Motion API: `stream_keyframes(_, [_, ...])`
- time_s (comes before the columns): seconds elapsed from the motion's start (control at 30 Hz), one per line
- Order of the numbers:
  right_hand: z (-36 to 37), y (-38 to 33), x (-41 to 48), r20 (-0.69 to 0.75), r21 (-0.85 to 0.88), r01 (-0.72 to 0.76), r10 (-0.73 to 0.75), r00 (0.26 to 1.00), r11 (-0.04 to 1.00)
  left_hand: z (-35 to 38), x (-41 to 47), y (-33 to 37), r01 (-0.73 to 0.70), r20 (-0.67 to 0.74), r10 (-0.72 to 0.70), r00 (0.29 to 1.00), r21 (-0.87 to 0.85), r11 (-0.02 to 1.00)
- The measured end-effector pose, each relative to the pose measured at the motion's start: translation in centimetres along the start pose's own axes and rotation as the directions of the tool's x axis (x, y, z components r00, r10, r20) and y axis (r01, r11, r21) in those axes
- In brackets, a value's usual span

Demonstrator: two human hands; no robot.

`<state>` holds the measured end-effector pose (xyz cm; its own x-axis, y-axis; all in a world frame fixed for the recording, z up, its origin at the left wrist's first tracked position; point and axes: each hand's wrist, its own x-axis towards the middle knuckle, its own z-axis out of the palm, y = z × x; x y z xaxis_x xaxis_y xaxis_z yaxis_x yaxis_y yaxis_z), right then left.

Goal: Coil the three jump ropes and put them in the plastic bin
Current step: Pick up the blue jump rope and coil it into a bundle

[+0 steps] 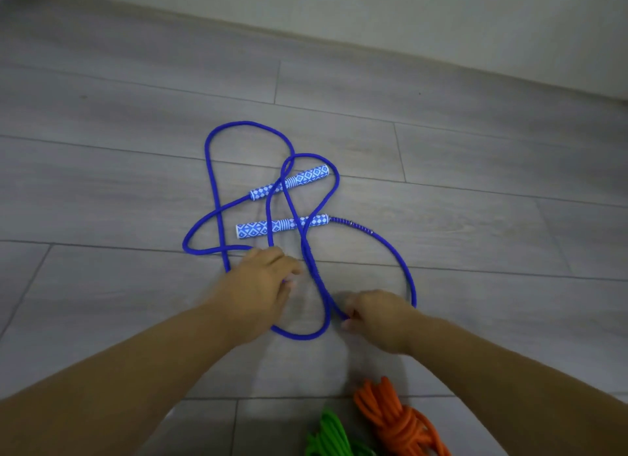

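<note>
A blue jump rope [212, 170] lies spread in loose loops on the grey floor, with its two blue-and-white patterned handles [289, 182] [282, 225] near the middle. My left hand [261, 285] is down on the rope's near loops, fingers curled over a strand. My right hand [377, 316] pinches a strand of the same rope at its near right bend. An orange jump rope [397, 418] lies coiled at the bottom edge, beside a green jump rope [328, 435], also bundled. The plastic bin is not in view.
Grey plank floor [136, 116] stretches all around the ropes. A pale wall with a skirting board [407, 24] runs across the far side.
</note>
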<state>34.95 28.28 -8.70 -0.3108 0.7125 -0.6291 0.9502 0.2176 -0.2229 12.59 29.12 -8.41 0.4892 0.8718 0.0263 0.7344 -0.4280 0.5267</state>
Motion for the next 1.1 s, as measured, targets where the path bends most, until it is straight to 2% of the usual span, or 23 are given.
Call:
stream_keyframes(0.07, [0.5, -1.2, -2.2, 0.007, 0.046, 0.157, -0.158, 0.987, 0.986, 0.0, 0.8, -0.1, -0.096, -0.054, 0.106, 0.993, 0.169, 0.981])
stream_keyframes(0.13, [1.1, -2.0, -4.2, 0.032, 0.13, 0.272, -0.278, 0.96, 0.953, 0.2, 1.5, 0.5, -0.176, 0.19, 0.124, 0.974, 0.288, 0.941])
stream_keyframes(0.17, [1.3, -2.0, -4.7, 0.045, 0.181, 0.294, -0.306, 0.951, 0.939, 0.4, 1.6, 0.7, -0.192, 0.329, 0.077, 0.941, 0.336, 0.922])
stream_keyframes(0.23, [1.3, -1.3, -5.1, 0.026, 0.228, 0.252, -0.265, 0.964, 0.94, 1.1, 1.7, 0.9, -0.236, 0.545, -0.055, 0.837, 0.45, 0.861])
stream_keyframes(0.3, [1.0, 0.1, -4.1, -0.082, 0.201, 0.133, -0.119, 0.989, 0.971, 1.3, 1.7, 1.1, -0.287, 0.634, -0.132, 0.762, 0.514, 0.809])
stream_keyframes(0.33, [0.7, 1.0, -3.1, -0.16, 0.197, 0.051, -0.02, 0.987, 0.979, 1.5, 1.6, 1.0, -0.28, 0.639, -0.152, 0.754, 0.522, 0.806])
stream_keyframes(0.4, [-0.4, 2.3, -0.9, -0.311, 0.25, -0.11, 0.187, 0.932, 0.962, 1.7, 1.5, 0.2, -0.239, 0.619, -0.165, 0.768, 0.516, 0.823])
stream_keyframes(0.47, [-1.7, 2.8, 1.2, -0.394, 0.278, -0.176, 0.279, 0.875, 0.944, 1.8, 1.3, -0.5, -0.219, 0.588, -0.154, 0.794, 0.513, 0.83])
stream_keyframes(0.53, [-2.9, 2.8, 2.9, -0.39, 0.229, -0.206, 0.283, 0.876, 0.951, 1.8, 1.0, -1.2, -0.173, 0.565, -0.16, 0.809, 0.49, 0.854])
stream_keyframes(0.63, [-3.3, 2.7, 4.8, -0.291, 0.116, -0.282, 0.304, 0.907, 0.953, 1.2, 0.4, -1.7, -0.1, 0.549, -0.202, 0.811, 0.471, 0.877])
stream_keyframes(0.77, [-2.1, 2.2, 5.1, -0.2, 0.02, -0.37, 0.366, 0.909, 0.929, 0.4, -0.2, -1.8, 0.067, 0.503, -0.284, 0.816, 0.406, 0.911])
stream_keyframes(0.87, [-1.6, 1.8, 3.6, -0.098, 0.162, -0.393, 0.411, 0.906, 0.905, 0.1, -0.6, -1.8, 0.115, 0.504, -0.317, 0.804, 0.391, 0.913])
stream_keyframes(0.97, [-2.0, 2.1, 0.1, -0.171, 0.363, -0.349, 0.43, 0.887, 0.864, -0.2, -1.1, -1.2, 0.102, 0.492, -0.327, 0.807, 0.429, 0.898])
stream_keyframes(1.03, [-1.9, 2.8, -2.6, -0.26, 0.594, -0.283, 0.513, 0.818, 0.753, -0.4, -1.3, -0.6, 0.044, 0.455, -0.286, 0.843, 0.472, 0.881])
stream_keyframes(1.1, [-1.5, 3.3, -5.2, -0.322, 0.767, -0.14, 0.563, 0.761, 0.627, -0.4, -1.2, 0.1, 0.051, 0.426, -0.261, 0.866, 0.444, 0.895])
